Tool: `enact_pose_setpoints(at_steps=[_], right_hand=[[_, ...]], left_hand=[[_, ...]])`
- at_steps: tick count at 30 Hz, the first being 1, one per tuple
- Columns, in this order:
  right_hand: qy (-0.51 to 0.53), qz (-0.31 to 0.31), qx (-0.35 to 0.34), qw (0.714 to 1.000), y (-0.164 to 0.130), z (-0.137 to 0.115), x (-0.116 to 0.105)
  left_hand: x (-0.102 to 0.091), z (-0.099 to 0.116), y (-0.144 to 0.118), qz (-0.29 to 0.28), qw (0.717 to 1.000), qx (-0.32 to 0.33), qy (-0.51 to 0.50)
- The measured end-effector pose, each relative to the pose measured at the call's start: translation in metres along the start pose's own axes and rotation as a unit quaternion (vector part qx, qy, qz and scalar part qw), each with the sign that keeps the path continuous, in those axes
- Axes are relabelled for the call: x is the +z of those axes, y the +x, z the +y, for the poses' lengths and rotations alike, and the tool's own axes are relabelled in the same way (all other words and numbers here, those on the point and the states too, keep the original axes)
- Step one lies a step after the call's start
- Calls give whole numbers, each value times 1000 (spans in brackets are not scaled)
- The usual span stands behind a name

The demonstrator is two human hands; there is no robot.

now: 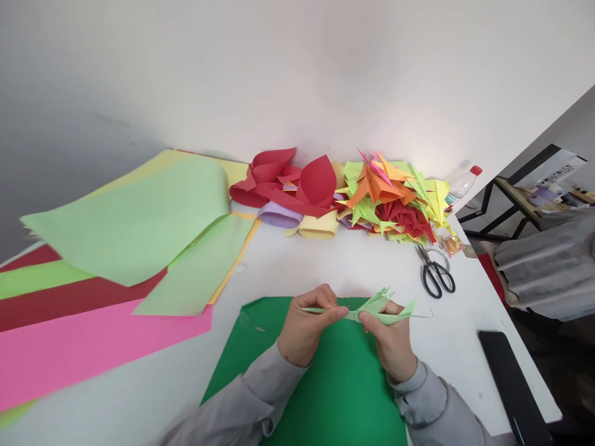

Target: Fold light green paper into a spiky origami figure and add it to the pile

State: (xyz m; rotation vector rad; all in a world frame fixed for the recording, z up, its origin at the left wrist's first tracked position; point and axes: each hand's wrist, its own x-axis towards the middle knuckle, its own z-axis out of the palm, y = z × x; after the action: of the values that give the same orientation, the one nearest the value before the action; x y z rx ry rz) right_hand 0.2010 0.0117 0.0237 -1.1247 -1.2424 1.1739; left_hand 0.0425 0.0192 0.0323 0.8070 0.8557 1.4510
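Note:
Between both hands I hold a light green folded paper piece (379, 303) with pointed, layered tips at its right end. My left hand (312, 322) pinches its narrow left part between thumb and fingers. My right hand (388, 337) grips it near the fanned folds, thumb on the near side. A thin wire or thread with a bent end sticks out to the right of it. Both hands are above a green sheet (346, 384) that lies on the white table, one far corner creased.
At the back are rolled red paper (317, 184) and a pile of folded paper stars (390, 192). Black-handled scissors (436, 275) lie right, near a clear bottle (462, 184) and a black phone-like slab (514, 384). Large coloured sheets (139, 217) spread left.

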Motion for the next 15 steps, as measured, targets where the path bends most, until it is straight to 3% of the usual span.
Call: enact_pose_setpoints(at_steps=[15], right_hand=[[63, 19, -2, 998, 6, -3, -3]], left_hand=[[-4, 4, 3, 3, 1000, 0, -9]])
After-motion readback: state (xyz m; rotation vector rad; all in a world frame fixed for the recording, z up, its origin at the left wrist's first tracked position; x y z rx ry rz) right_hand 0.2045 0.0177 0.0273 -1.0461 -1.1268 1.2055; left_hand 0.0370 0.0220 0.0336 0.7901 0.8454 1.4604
